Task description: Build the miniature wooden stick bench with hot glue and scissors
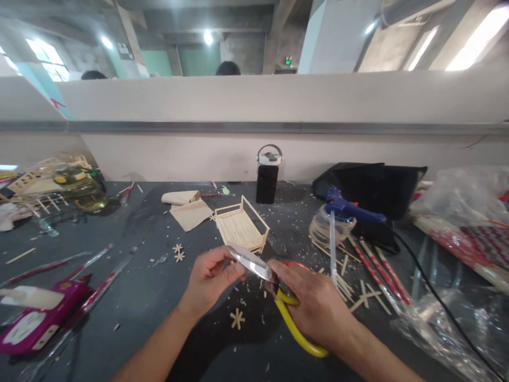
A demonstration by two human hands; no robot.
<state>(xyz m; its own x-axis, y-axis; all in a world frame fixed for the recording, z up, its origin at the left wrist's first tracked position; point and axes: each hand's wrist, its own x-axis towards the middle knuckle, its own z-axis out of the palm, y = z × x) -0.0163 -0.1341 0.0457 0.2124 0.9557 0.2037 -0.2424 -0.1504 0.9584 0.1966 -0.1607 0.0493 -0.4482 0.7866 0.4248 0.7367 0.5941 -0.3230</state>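
Note:
My right hand point(314, 300) grips a pair of scissors point(296, 331) with yellow and red handles, the blades pointing up to the left. Near the blade tips, my left hand point(212, 276) is closed in a pinch. Whatever its fingers hold is hidden or too small to make out. Just beyond the blades stands a small wooden stick frame point(240, 228) with a slatted base and raised rails. A star of crossed sticks point(237, 319) lies on the dark table below my hands, and smaller stars point(178, 253) lie to the left.
To the right, a blue glue gun point(350, 207) rests on a clear round container point(328, 228), near loose sticks point(344, 281) and plastic wrapping point(449, 323). A phone point(266, 184) stands at the back. Brown paper point(191, 212) and a magenta box point(43, 318) are on the left.

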